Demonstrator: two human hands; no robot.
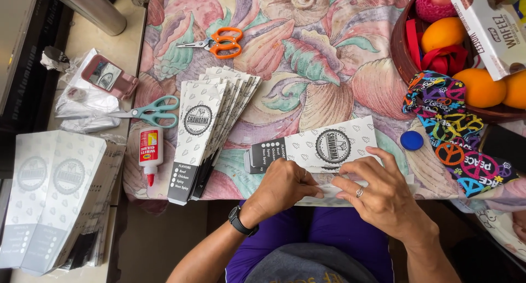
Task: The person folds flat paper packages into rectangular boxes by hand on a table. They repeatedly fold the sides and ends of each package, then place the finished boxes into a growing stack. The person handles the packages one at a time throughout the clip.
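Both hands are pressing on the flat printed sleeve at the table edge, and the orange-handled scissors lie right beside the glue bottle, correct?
Not quite. The head view shows the teal-handled scissors beside the glue bottle; the orange-handled scissors lie farther up the table. The left hand and right hand do press the printed sleeve.

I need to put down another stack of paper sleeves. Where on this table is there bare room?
Bare cloth lies between the orange scissors, the fanned sleeve stack and the fruit basket, above the sleeve under both hands. The left edge is crowded: teal scissors, glue bottle. The right holds a patterned cloth.
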